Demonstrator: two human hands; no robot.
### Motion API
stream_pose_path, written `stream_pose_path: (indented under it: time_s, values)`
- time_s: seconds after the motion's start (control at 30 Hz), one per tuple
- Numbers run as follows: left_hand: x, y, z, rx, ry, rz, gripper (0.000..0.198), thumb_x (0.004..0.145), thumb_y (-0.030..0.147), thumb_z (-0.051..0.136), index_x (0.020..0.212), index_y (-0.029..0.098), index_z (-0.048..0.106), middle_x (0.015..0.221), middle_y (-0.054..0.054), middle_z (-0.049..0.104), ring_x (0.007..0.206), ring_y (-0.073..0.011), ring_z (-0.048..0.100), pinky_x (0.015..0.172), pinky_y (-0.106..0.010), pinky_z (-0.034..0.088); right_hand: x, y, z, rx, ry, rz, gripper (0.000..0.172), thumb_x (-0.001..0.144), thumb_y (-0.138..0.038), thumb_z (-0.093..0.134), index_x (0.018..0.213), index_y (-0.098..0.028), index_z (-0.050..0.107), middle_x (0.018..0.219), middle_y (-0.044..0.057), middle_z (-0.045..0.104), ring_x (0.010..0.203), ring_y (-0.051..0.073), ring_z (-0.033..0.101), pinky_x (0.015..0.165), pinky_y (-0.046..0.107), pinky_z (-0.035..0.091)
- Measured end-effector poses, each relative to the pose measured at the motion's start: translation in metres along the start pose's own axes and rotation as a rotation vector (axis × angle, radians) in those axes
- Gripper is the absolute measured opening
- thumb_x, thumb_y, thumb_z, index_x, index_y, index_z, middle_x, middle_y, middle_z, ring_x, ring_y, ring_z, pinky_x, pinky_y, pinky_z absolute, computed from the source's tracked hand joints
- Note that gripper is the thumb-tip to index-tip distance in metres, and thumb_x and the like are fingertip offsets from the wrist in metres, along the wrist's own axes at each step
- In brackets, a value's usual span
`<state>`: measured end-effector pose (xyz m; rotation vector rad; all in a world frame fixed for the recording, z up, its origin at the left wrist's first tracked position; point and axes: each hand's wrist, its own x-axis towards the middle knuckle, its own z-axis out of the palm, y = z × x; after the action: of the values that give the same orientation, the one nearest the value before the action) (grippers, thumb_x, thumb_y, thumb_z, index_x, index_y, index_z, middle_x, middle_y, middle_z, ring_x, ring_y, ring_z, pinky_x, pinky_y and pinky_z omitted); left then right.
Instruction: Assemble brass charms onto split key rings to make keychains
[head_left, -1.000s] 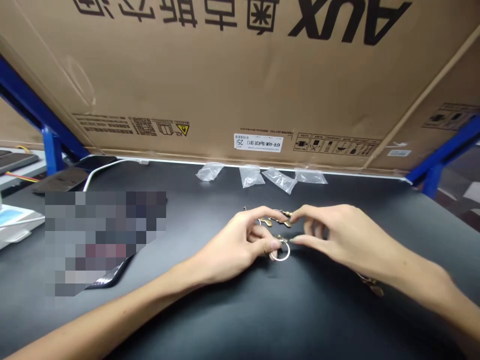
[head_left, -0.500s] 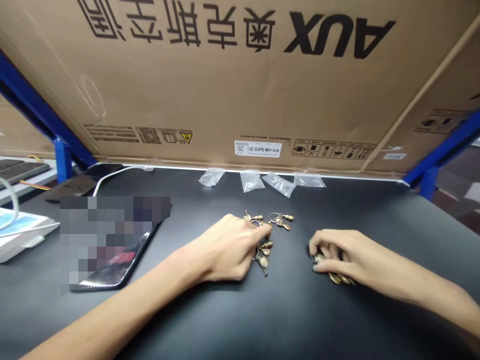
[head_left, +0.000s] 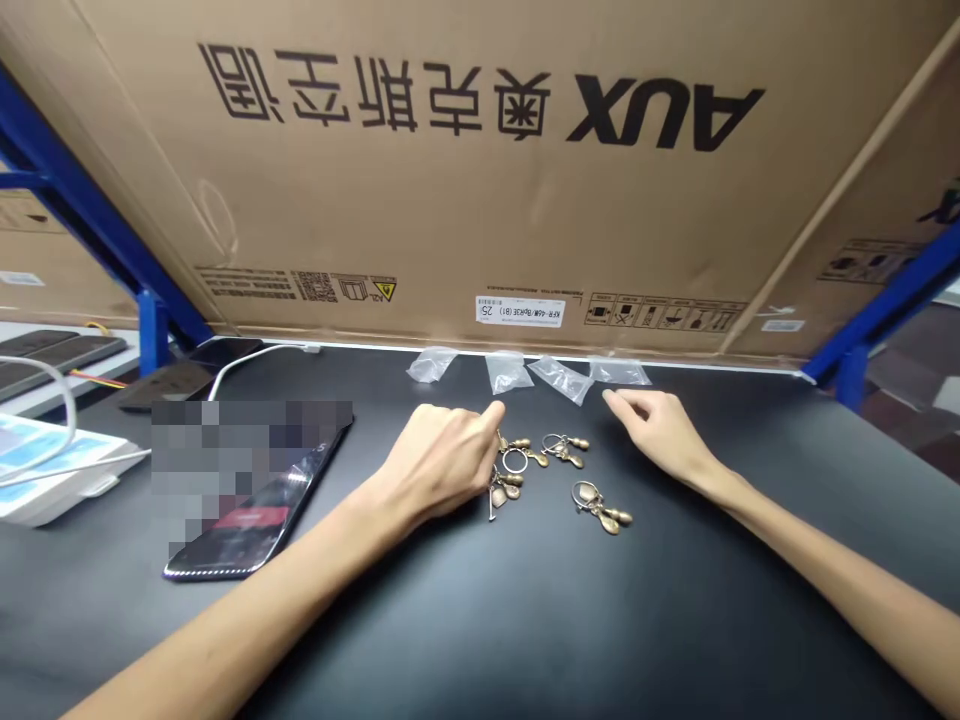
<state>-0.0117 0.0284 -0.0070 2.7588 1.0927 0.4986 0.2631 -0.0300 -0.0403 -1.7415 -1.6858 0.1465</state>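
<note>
- Left hand [head_left: 439, 462]: grip loosely curled, nothing pinched, just beside the brass charm rings [head_left: 508, 478]
- Right hand [head_left: 656, 428]: grip spread, empty, near the rings
- Rings: three groups, middle of the table [head_left: 525, 620], well short of the plastic bags [head_left: 508, 372] at its far edge

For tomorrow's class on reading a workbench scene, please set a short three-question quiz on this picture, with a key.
1. True or false: the right hand is holding a brass charm ring.
2. Multiple choice: how many clear plastic bags lie along the far edge of the black table? A) two B) four C) six
3. Fill in the blank: the large Latin letters on the cardboard box read ____.

Key: 1 false; 2 B; 3 AUX.
</note>
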Motion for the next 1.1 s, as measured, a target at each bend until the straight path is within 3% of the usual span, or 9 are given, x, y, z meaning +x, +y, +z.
stream_pose_path:
  time_s: [0.1,0.27,0.37,0.47,0.6,1.0,1.1]
  values:
    - [0.003,-0.003,0.01,-0.153,0.132,-0.174,0.023,0.092,0.024,0.037,0.071,0.02,0.046,0.058,0.003,0.046,0.053,-0.0148,0.042,0.057,-0.028,0.024,-0.003,0.007,0.006,-0.041,0.004,0.026,0.048,0.096,-0.048,0.041,0.059,-0.022,0.027,0.057,-0.004,0.028,0.056,0.012,0.026,0.053,0.026,0.025]
    - [0.012,-0.022,0.033,-0.469,0.258,-0.396,0.035,0.093,0.027,0.033,0.059,0.021,0.03,0.054,0.005,0.027,0.049,-0.0106,0.028,0.049,-0.025,0.022,-0.009,0.004,0.006,-0.136,-0.059,0.022,0.049,0.095,-0.051,0.042,0.058,-0.021,0.031,0.053,-0.004,0.034,0.053,0.012,0.028,0.053,0.026,0.025]
    - [0.015,-0.029,0.037,-0.596,0.295,-0.464,0.041,0.097,0.033,0.04,0.059,0.02,0.034,0.054,0.007,0.025,0.046,-0.0081,0.026,0.046,-0.022,0.023,-0.012,0.003,0.007,-0.174,-0.098,0.008,0.049,0.095,-0.052,0.042,0.058,-0.021,0.037,0.052,-0.004,0.04,0.051,0.013,0.031,0.053,0.026,0.027]
    - [0.013,-0.027,0.034,-0.672,0.306,-0.488,0.041,0.095,0.041,0.052,0.063,0.017,0.044,0.055,0.008,0.033,0.044,-0.0061,0.029,0.045,-0.02,0.026,-0.015,0.004,0.007,-0.192,-0.126,-0.004,0.05,0.095,-0.054,0.043,0.057,-0.021,0.039,0.051,-0.003,0.044,0.05,0.013,0.033,0.053,0.026,0.027]
    - [0.011,-0.022,0.029,-0.723,0.308,-0.486,0.04,0.089,0.03,0.042,0.054,0.02,0.025,0.052,0.006,0.022,0.048,-0.0075,0.021,0.047,-0.023,0.018,-0.017,0.005,0.007,-0.202,-0.14,-0.015,0.051,0.094,-0.055,0.044,0.057,-0.022,0.036,0.049,-0.004,0.04,0.049,0.013,0.031,0.052,0.026,0.026]
    - [0.014,-0.023,0.028,-0.72,0.24,-0.479,0.031,0.082,0.032,0.04,0.056,0.02,0.028,0.054,0.005,0.025,0.052,-0.01,0.023,0.05,-0.025,0.019,-0.017,0.002,0.001,-0.11,-0.115,-0.013,0.054,0.099,-0.049,0.037,0.054,-0.02,0.045,0.05,-0.003,0.049,0.047,0.013,0.044,0.054,0.027,0.034]
    - [0.015,-0.023,0.026,-0.675,0.152,-0.454,0.03,0.081,0.031,0.04,0.055,0.02,0.029,0.053,0.005,0.027,0.052,-0.0105,0.024,0.051,-0.026,0.019,-0.018,0.003,0.002,-0.076,-0.088,-0.025,0.034,0.096,-0.047,0.047,0.078,-0.022,0.062,0.057,-0.003,0.059,0.05,0.014,0.05,0.057,0.027,0.039]
